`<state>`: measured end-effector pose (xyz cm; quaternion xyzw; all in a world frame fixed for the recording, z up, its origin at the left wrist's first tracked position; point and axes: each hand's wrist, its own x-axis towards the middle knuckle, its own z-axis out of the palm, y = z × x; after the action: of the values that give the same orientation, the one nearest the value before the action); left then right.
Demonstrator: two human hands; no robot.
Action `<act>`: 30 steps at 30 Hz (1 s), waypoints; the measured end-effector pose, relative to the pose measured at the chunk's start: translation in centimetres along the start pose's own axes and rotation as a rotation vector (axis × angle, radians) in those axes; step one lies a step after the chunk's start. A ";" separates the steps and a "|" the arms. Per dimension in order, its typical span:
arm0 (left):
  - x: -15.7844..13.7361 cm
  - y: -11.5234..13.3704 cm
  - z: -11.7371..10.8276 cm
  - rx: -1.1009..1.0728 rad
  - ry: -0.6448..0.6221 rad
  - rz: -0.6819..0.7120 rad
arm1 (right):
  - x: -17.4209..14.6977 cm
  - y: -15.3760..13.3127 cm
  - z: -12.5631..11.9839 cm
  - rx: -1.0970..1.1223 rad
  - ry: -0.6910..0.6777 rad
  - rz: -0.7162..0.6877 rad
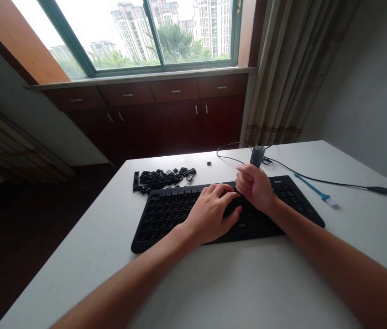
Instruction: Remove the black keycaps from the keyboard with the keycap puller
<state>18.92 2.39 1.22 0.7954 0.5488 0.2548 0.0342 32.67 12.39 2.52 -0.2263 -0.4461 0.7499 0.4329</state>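
Note:
A black keyboard lies on the white table, with bare key sockets showing across its left part. My left hand rests on the middle of it, thumb and index finger apart, and nothing shows between them. Just to its right, my right hand is closed in a fist over the keyboard. A dark grey, flat-sided tool sticks up out of that fist; its lower end is hidden. Beyond the keyboard's left rear edge is a pile of loose black keycaps.
A small black keycap lies alone near the table's far edge. On the right are a blue brush with pale bristles and a black cable ending in a plug. Drawers and cupboards stand under the window.

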 end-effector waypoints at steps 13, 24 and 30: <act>-0.2 0.1 0.0 0.013 0.036 -0.036 | 0.7 -0.3 0.6 -0.068 -0.328 0.085; -0.1 0.0 0.1 -0.093 0.063 -0.048 | -0.2 -0.1 0.1 -0.109 -0.292 -0.070; 0.7 0.8 -0.9 -0.379 0.044 -0.035 | -0.8 0.3 -0.1 -0.259 -0.192 -0.024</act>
<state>19.36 2.47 2.49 0.7593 0.5052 0.3705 0.1759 33.04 11.75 2.21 -0.2019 -0.5811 0.6991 0.3644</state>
